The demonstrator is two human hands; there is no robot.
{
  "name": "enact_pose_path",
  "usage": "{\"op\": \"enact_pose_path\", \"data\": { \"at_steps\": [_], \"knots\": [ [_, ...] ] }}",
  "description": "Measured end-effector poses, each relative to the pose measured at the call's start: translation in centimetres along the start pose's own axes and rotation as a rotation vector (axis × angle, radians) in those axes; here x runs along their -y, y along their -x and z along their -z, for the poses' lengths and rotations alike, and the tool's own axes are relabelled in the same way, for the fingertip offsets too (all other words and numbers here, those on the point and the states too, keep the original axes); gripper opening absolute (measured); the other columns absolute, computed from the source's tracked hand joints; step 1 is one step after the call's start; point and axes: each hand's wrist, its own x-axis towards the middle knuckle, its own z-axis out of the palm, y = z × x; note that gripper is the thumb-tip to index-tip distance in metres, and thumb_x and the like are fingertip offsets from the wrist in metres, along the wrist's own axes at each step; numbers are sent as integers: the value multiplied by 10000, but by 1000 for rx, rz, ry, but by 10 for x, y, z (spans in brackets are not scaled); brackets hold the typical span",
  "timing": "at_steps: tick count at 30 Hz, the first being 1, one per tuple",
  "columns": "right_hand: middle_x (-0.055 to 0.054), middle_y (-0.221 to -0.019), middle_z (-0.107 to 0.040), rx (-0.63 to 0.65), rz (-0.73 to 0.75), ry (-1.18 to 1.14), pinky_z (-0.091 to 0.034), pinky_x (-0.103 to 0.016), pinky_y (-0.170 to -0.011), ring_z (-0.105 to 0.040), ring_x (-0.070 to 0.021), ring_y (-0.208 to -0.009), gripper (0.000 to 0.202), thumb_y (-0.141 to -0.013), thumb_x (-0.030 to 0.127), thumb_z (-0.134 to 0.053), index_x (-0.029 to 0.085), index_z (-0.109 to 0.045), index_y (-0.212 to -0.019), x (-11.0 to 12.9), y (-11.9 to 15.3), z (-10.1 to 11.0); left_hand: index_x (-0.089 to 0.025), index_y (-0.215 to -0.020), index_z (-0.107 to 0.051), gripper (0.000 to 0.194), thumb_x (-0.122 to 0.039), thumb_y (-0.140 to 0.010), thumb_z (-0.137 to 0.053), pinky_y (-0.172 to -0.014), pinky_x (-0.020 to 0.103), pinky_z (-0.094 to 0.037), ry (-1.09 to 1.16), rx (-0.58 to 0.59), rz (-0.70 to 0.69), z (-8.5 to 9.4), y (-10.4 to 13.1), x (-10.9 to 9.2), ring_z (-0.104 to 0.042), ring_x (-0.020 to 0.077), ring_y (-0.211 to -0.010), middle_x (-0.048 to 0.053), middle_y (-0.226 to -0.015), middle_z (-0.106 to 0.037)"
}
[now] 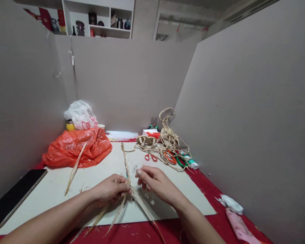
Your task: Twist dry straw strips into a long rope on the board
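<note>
A thin braid of dried straw-coloured husk (126,166) runs from the back of the white board (183,193) toward me. My left hand (114,188) pinches it near its front end with thumb and forefinger. From that grip, loose husk strips (143,205) fan out toward the board's front edge. Just right of the braid, my right hand (155,183) hovers with loosely curved fingers, apart from the strips and with nothing visible in them. A single husk strip (75,171) leans on the red plastic bag (78,147) at the left.
A heap of braided cord (167,139) sits at the back right, near red-handled scissors (151,157) and a white-and-green tube (193,163). A phone (15,196) lies at the left. Grey panels (127,81) enclose the table. A pink packet (240,227) is at the right.
</note>
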Motion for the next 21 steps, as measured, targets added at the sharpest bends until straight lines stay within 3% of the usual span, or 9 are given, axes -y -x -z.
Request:
{"op": "enact_pose_path", "data": {
  "at_steps": [1,4,6,11,16,21],
  "knots": [
    [-31,-661,-584,-6,-8,-15,-386,-188,-493,-513,-96,-552,391,-841,496,-456,133,-551,-730,-5,-4,-1,-139,-717,-568,249,-385,-719,-609,-356,208,-96,1,14,-11,1,0,0,-200,29,-339,-83,-479,-408],
    [4,-581,-549,268,-131,-163,-357,-197,-436,-461,-89,-446,441,-843,568,-404,149,-531,-789,-18,-11,-11,-153,-707,-535,244,-389,-747,-585,-363,202,-107,-3,61,-20,5,0,-1,-195,33,-356,-86,-483,-379],
    [52,-494,-457,357,-195,-196,-277,-185,-380,-347,-64,-363,419,-843,550,-417,152,-529,-778,-22,-12,-17,-161,-706,-523,241,-390,-746,-585,-365,202,-124,-55,80,3,7,1,-3,-204,38,-363,-87,-488,-368],
    [64,-443,-361,337,-181,-72,-163,-197,-380,-244,-38,-369,327,-838,333,-465,119,-567,-613,-21,-12,-19,-121,-760,-603,300,-411,-780,-530,-405,223,-153,-330,125,0,12,3,-9,-210,54,-414,-75,-507,-326],
    [76,-375,-337,216,-265,-34,-140,-216,-375,-217,-39,-325,230,-746,176,-444,151,-499,-524,-22,-14,-26,-131,-618,-545,312,-381,-790,-470,-484,213,-225,-769,-2,-83,15,10,-18,-275,74,-512,-54,-534,-353],
    [58,-374,-395,88,-252,-5,-178,-207,-391,-271,-41,-354,223,-693,140,-454,134,-536,-486,-20,-14,-38,-142,-674,-615,291,-315,-791,-411,-529,228,-310,-1037,-100,-57,2,25,-31,-451,126,-560,10,-610,-567]
  ]
}}
